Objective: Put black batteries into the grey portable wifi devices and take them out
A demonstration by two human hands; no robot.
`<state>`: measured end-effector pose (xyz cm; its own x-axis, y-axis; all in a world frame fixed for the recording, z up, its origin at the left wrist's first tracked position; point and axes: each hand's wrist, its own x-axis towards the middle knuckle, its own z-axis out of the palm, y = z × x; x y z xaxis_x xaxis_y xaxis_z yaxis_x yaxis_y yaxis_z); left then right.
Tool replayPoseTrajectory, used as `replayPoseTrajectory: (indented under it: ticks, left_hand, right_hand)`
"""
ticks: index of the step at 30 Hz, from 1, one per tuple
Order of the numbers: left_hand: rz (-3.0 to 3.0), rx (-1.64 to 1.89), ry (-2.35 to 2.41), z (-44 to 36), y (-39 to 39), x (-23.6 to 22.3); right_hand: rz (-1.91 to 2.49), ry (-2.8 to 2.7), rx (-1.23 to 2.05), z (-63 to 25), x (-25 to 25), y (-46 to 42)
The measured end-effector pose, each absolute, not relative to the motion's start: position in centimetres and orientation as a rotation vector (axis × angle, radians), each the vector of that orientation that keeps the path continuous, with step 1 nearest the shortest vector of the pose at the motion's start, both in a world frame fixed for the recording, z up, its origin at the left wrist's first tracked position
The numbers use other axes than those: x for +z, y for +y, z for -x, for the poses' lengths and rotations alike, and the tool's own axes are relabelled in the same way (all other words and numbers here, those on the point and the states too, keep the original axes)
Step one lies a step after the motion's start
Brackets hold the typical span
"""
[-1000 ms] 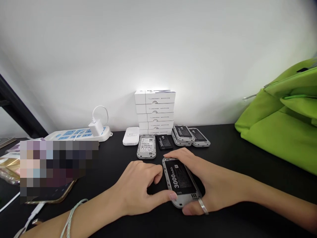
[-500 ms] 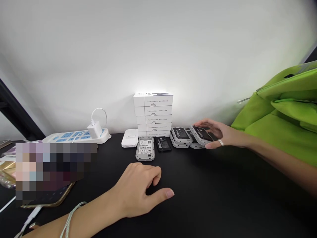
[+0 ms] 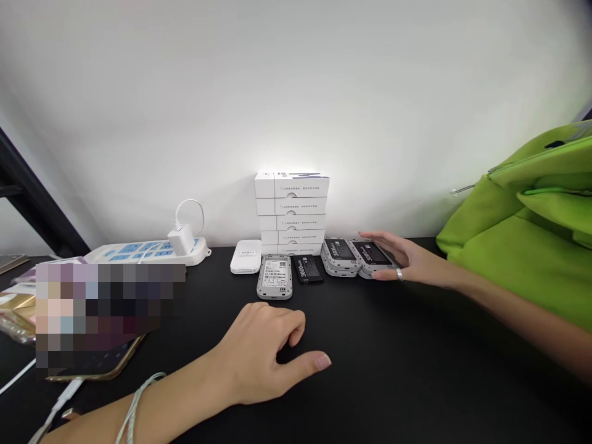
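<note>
At the right, my right hand point(image 3: 404, 259) has its thumb and fingers around a grey-framed device with a black battery point(image 3: 370, 254), now lying flat on the pile there. Just left of it is another stack of the same devices point(image 3: 341, 251), the top one showing a battery marked 3000. My left hand point(image 3: 268, 354) rests on the black table, fingers loosely curled and thumb stretched out, holding nothing. Beyond it lie a device with a white label and its battery bay bare point(image 3: 275, 277), and a loose black battery point(image 3: 309, 269).
Several white boxes point(image 3: 293, 213) stand stacked against the wall, beside a white rounded device point(image 3: 246, 256). A power strip point(image 3: 139, 250) holds a white charger point(image 3: 180, 239). A phone point(image 3: 99, 364) lies at left on the table point(image 3: 370, 370); a green bag point(image 3: 518, 240) is at right.
My right hand has lowered the tilted device until it lies flat on the right pile. My left hand stays in place. The view has shifted slightly.
</note>
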<state>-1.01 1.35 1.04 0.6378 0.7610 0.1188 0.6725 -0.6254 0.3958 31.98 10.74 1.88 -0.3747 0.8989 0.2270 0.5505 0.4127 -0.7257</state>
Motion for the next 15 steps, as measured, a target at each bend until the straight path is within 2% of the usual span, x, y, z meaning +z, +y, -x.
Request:
replayPoseTrajectory:
  ticks: [3, 5, 10, 15]
  left_hand:
    - [-2.545, 0.399, 1.163, 1.0, 1.3, 1.0]
    - [-2.544, 0.405, 1.16, 1.0, 1.3, 0.9]
    - [-2.552, 0.493, 1.149, 1.1, 1.2, 0.4]
    - [-2.557, 0.535, 1.143, 1.2, 1.3, 0.1]
  right_hand:
    - [1.274, -1.854, 0.48, -29.2, 2.5, 9.4]
    - [1.265, -1.818, 0.429, -26.5, 3.0, 8.2]
    - [1.068, -2.443, 0.442, -19.6, 3.4, 6.6]
    - [1.221, -2.55, 0.575, -15.8, 3.1, 8.4]
